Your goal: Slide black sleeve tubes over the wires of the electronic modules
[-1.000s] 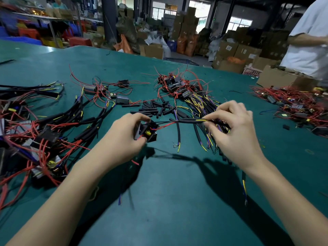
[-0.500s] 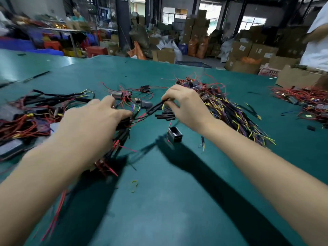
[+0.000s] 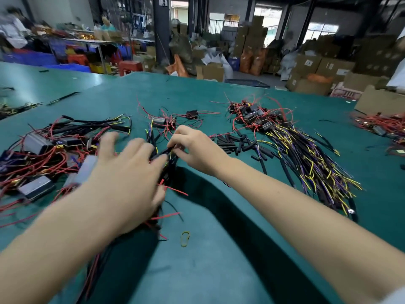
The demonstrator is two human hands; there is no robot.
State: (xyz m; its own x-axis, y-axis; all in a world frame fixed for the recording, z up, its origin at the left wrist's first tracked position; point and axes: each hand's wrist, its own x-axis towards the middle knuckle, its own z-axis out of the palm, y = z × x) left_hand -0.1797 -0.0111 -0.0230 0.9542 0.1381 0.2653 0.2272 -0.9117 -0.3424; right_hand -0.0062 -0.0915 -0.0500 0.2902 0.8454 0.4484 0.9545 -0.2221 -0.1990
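Matt green cloth table [image 3: 219,270]

Both bare forearms reach toward twelve o'clock. The left hand [image 3: 129,178], blurred, lies palm down with fingers spread and straight. At its two o'clock, the right hand [image 3: 197,150] pinches with curled fingers.

Even indoor light with bright windows [image 3: 318,32] glaring at upper right throws dark arm shadows on the green table [image 3: 219,270], the left hand [image 3: 125,178] motion-blurred, edges bent by wide-angle distortion.
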